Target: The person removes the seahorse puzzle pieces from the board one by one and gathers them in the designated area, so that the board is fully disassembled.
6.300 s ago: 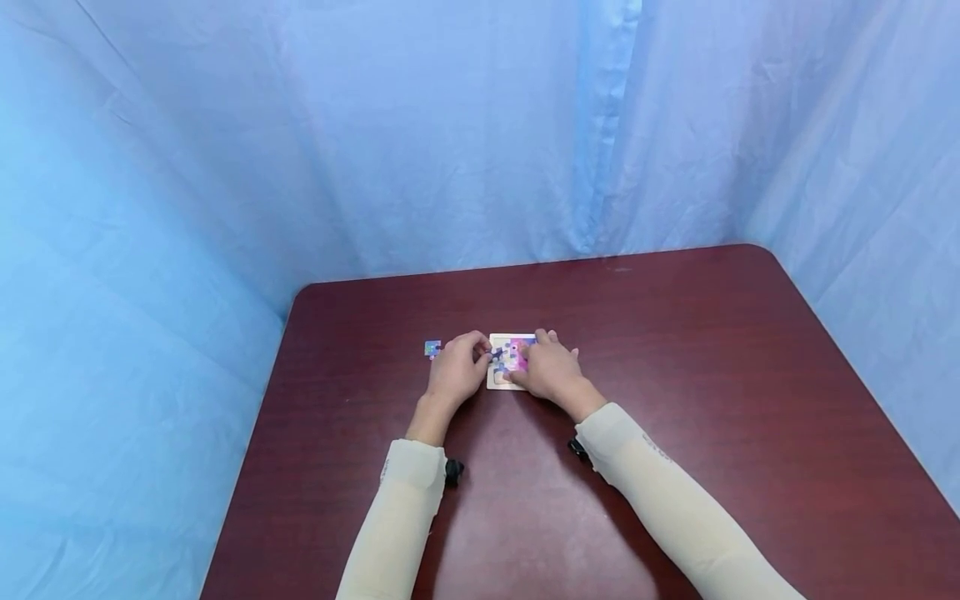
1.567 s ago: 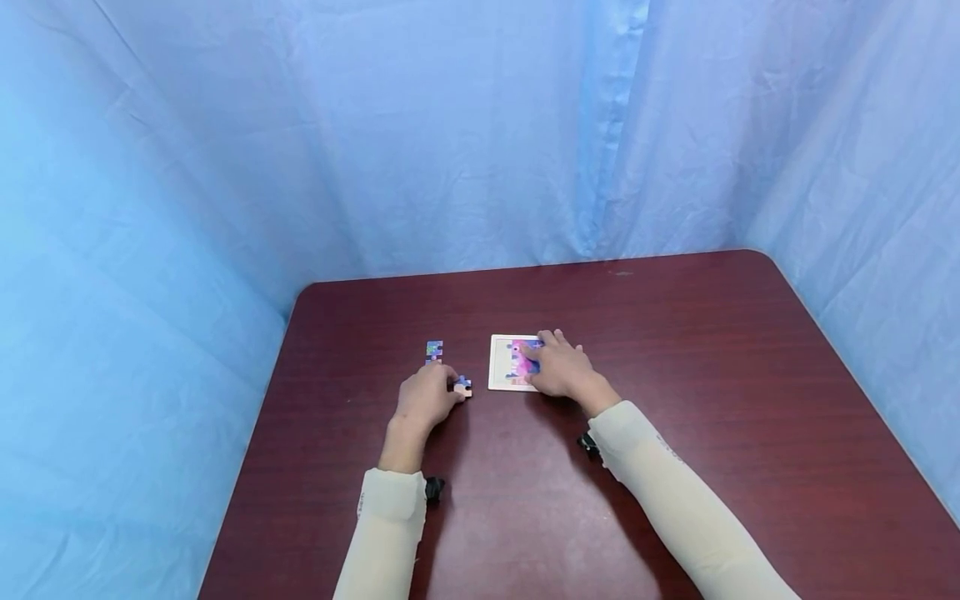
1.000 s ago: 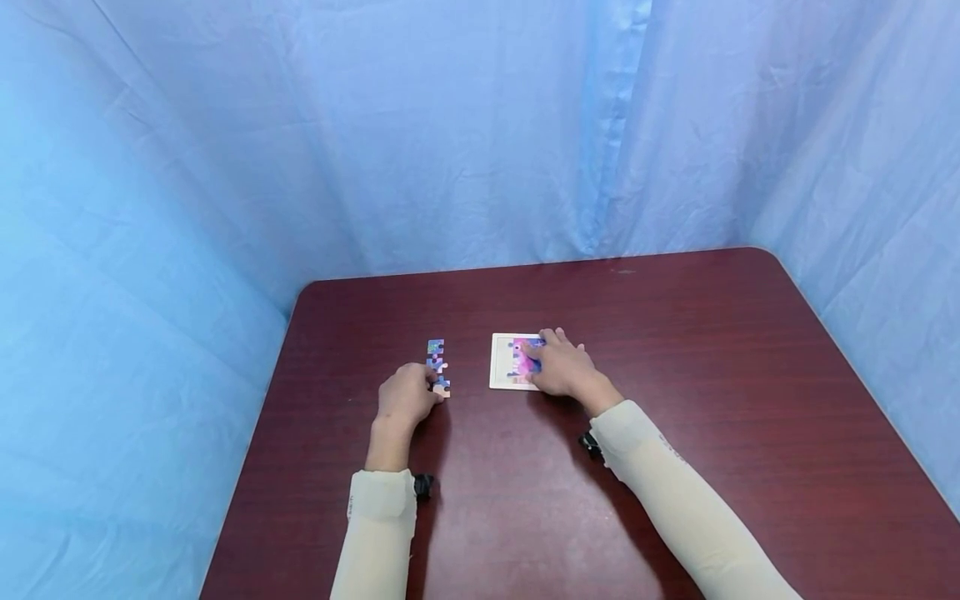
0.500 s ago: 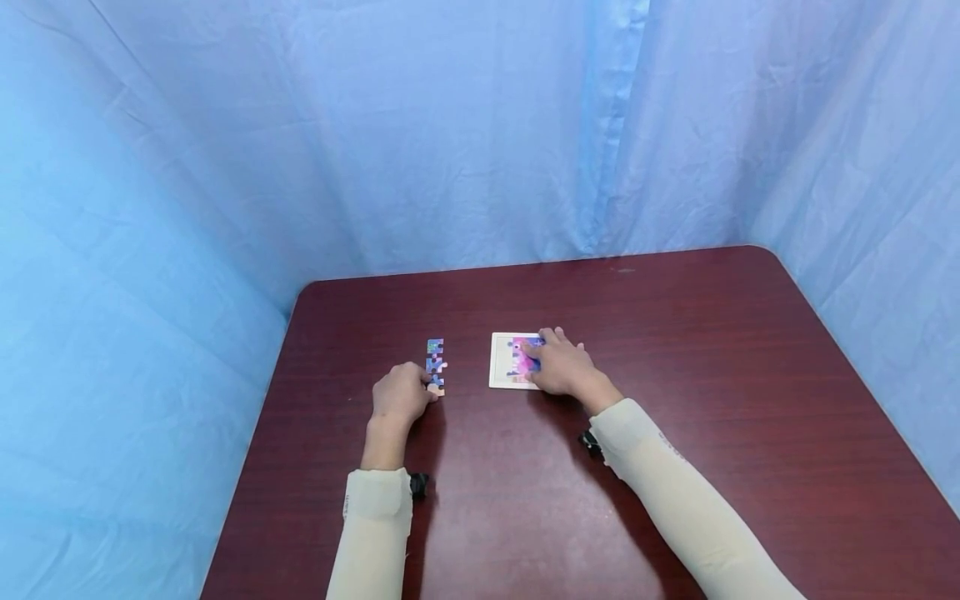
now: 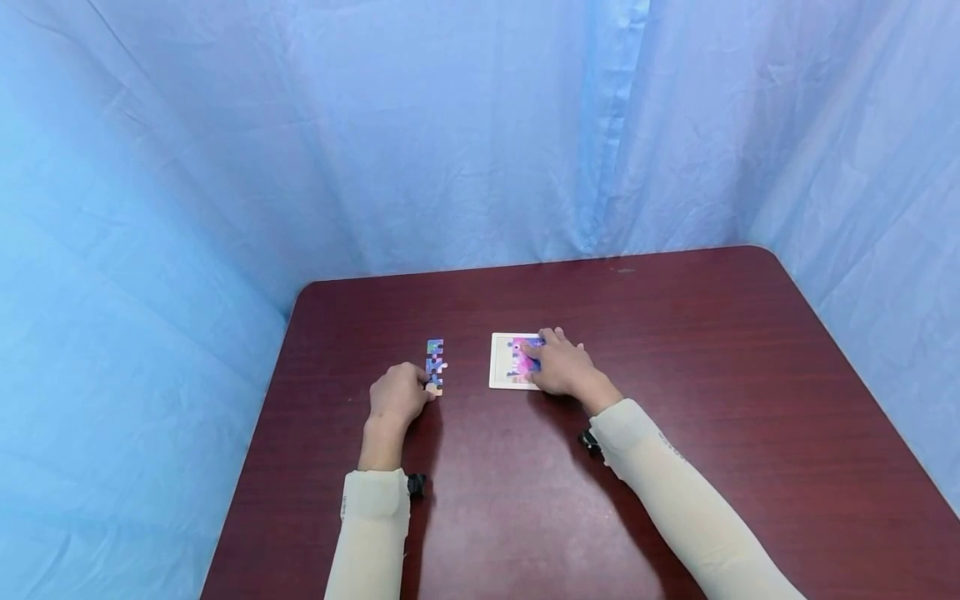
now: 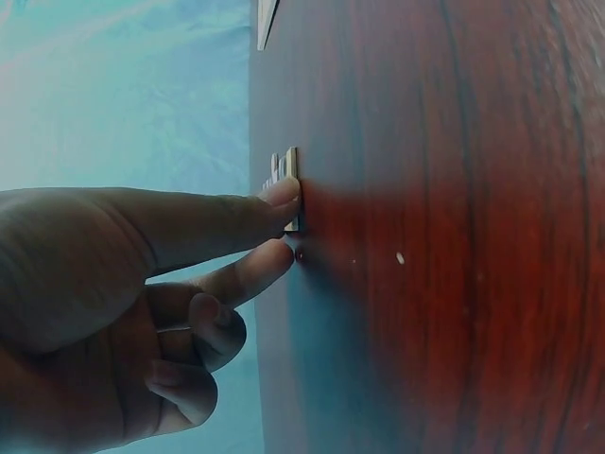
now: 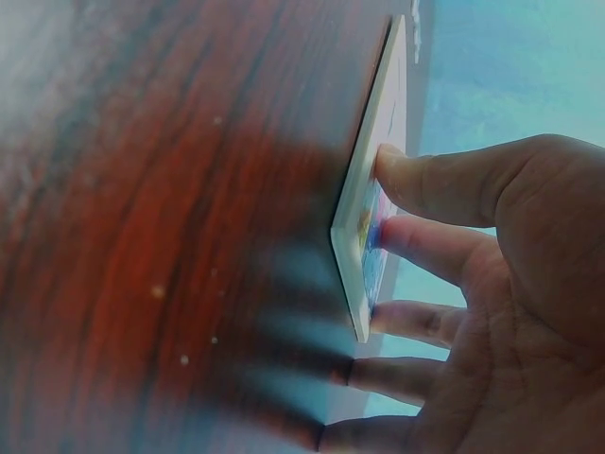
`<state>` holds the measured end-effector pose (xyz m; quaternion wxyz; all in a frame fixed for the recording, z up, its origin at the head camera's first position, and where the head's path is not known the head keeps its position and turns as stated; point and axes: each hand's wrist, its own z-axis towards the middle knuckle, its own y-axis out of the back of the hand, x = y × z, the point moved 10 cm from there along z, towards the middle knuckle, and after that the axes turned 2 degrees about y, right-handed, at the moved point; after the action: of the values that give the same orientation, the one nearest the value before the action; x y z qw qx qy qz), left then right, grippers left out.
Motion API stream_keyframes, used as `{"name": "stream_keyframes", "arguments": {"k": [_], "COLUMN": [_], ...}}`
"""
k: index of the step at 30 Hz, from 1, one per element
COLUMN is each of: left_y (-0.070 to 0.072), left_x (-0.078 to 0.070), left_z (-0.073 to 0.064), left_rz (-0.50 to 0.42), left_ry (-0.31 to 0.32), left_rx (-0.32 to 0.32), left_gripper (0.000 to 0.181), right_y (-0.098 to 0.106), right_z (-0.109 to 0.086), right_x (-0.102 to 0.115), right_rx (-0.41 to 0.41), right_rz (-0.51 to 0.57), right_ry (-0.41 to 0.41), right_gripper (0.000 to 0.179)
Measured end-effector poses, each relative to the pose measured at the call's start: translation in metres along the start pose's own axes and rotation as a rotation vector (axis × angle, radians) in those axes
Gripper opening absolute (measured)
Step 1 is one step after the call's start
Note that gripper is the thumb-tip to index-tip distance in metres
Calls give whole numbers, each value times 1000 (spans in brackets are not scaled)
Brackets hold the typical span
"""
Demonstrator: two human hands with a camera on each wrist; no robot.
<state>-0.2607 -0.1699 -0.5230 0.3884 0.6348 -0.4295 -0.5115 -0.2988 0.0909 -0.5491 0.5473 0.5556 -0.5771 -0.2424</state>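
A column of jigsaw pieces (image 5: 435, 362) lies on the table to the left. My left hand (image 5: 397, 394) is at its near end, pinching the lowest jigsaw piece (image 5: 436, 389) between thumb and index finger. In the left wrist view the thumb (image 6: 281, 193) lies on the piece's edge, low against the table, and the other fingers are curled. My right hand (image 5: 565, 367) rests spread over the puzzle tray (image 5: 500, 384), covering its right side. In the right wrist view the thumb and two straight fingers touch the tray, while the others reach the table.
The dark red table (image 5: 675, 358) extends around both hands. Blue curtains (image 5: 480, 150) hang behind its far edge and at both sides. The tray's left strip shows bare backing beside the pink and purple picture (image 5: 519, 362).
Earlier my left hand was at the tray, where pieces filled more of the left side. It has since brought a piece left, under the column. My right hand has stayed on the tray.
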Motion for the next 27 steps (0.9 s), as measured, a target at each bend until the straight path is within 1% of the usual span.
{"name": "stream_keyframes", "arguments": {"k": [6,9,11,13,16,20,23,27], "left_y": [-2,-1,-1,-1,-2,-2,0,3], "left_x": [1,1,2,2,1,0,-3,-14], "left_z": [1,1,0,0,-1,-2,-4,-6], "left_rz": [-3,-8,-13,-19,-35,-30,-7,13], "left_ry": [13,16,17,15,20,28,27,10], "left_rx": [-6,-12,-19,-23,-23,-19,-31,-56], "left_gripper": [26,23,24,28,40,45,47,48], "right_y": [0,0,0,-1,0,2,3,5], "right_z": [0,1,1,1,2,3,4,4], "right_x": [-1,-1,0,-1,-2,-1,0,0], "right_rx": [1,-4,-2,-3,-9,-24,-34,-45], "right_rz": [6,2,2,1,1,-7,-12,-3], "right_ry": [-3,3,6,8,10,24,31,28], "right_gripper": [62,62,63,63,64,65,65,65]}}
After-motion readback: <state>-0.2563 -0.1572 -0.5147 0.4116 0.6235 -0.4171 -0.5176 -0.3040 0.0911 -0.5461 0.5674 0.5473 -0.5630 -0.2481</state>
